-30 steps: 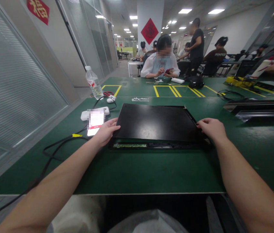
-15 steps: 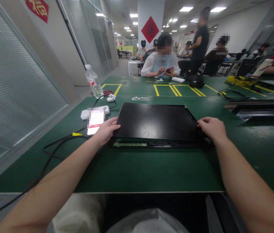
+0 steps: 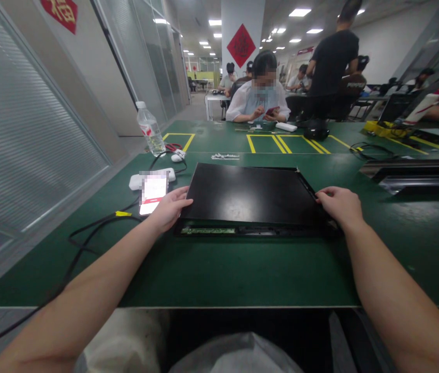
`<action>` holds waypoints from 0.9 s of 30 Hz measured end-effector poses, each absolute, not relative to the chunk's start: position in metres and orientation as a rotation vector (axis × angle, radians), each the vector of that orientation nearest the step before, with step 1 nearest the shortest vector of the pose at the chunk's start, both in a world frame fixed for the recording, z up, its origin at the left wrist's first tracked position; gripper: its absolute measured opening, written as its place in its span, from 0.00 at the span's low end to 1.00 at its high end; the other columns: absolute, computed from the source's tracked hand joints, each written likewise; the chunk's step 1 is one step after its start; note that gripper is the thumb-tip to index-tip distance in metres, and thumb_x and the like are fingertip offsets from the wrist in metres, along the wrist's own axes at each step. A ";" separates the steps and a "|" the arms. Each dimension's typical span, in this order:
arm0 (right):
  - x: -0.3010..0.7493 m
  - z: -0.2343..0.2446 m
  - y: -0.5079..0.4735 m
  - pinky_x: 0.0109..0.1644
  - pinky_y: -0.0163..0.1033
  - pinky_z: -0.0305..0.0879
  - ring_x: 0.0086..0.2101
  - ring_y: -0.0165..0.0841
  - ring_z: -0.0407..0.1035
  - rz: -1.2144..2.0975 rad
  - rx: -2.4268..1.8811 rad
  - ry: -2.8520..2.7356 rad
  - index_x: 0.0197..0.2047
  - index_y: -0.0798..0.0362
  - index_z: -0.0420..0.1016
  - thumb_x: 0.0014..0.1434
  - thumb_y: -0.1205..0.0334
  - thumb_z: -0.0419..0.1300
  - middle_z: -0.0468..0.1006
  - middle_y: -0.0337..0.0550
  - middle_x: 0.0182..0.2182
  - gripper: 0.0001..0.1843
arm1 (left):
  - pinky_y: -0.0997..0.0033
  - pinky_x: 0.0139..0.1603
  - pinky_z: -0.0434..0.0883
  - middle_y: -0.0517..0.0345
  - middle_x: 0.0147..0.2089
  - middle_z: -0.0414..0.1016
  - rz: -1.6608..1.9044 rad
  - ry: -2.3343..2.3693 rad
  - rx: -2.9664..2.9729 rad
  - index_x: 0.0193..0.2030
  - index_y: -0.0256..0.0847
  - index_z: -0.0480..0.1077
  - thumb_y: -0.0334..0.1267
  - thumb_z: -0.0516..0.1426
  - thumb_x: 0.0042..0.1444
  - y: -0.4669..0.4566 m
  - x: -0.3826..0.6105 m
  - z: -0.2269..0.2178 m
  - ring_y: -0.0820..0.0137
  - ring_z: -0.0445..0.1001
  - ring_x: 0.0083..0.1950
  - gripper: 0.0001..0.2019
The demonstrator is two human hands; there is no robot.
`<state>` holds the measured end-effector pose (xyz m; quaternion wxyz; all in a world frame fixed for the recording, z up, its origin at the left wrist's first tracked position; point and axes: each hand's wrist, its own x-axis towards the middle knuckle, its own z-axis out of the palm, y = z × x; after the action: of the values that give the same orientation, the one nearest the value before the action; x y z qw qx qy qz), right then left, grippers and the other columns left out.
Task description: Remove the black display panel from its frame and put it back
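A black, flat screen panel (image 3: 243,194) lies askew over a black frame (image 3: 281,231), its near edge raised a little above it. Along the near side of the frame, a green circuit strip (image 3: 207,231) shows. My left hand (image 3: 171,207) grips the panel's left edge, thumb on top and fingers beneath. At the right edge, my right hand (image 3: 339,204) is closed in a pinch; whether its fingertips hold the panel alone or also the frame's side is hard to tell. The panel hides most of the frame's inside.
Left of the panel are a lit phone (image 3: 152,194), a white power strip (image 3: 136,181), black cables (image 3: 83,241) and a water bottle (image 3: 150,129). Long dark metal strips (image 3: 417,178) lie at right. A person (image 3: 262,93) sits across the green table (image 3: 243,280).
My hands and the panel stay almost where they were. In the background, a standing person in black has moved to the right and turned.
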<state>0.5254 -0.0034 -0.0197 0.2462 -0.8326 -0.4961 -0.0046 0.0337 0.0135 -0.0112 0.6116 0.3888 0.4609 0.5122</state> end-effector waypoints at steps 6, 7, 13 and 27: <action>0.523 -0.016 -0.004 0.44 0.52 0.74 0.42 0.54 0.81 0.025 -2.245 -1.336 0.37 0.45 0.89 0.56 0.52 0.61 0.88 0.53 0.37 0.14 | 0.60 0.62 0.84 0.43 0.51 0.92 1.188 1.065 0.903 0.54 0.34 0.83 0.17 0.69 0.46 0.012 0.036 -0.009 0.52 0.89 0.59 0.26; 0.523 -0.016 -0.004 0.45 0.52 0.74 0.42 0.54 0.81 0.042 -2.251 -1.339 0.37 0.45 0.89 0.56 0.53 0.61 0.88 0.53 0.37 0.14 | 0.60 0.62 0.84 0.44 0.50 0.92 1.189 1.066 0.904 0.53 0.34 0.83 0.17 0.68 0.47 0.012 0.036 -0.009 0.53 0.89 0.59 0.25; 0.525 -0.014 -0.004 0.46 0.54 0.74 0.38 0.53 0.80 0.145 -2.270 -1.345 0.39 0.44 0.89 0.56 0.51 0.61 0.84 0.50 0.29 0.15 | 0.59 0.65 0.82 0.45 0.50 0.92 1.186 1.075 0.918 0.51 0.36 0.83 0.17 0.68 0.47 0.011 0.037 -0.008 0.52 0.88 0.60 0.24; 0.524 -0.007 -0.006 0.41 0.48 0.73 0.33 0.47 0.80 0.276 -2.237 -1.284 0.31 0.45 0.85 0.55 0.56 0.64 0.82 0.46 0.24 0.08 | 0.55 0.71 0.79 0.47 0.55 0.92 1.093 1.084 1.003 0.56 0.38 0.84 0.22 0.69 0.50 0.012 0.034 -0.007 0.52 0.87 0.65 0.25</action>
<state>0.5236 -0.0059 -0.0069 0.2704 -0.8303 -0.4764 0.1026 0.0342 0.0115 -0.0073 0.6071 0.4339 0.4688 0.4727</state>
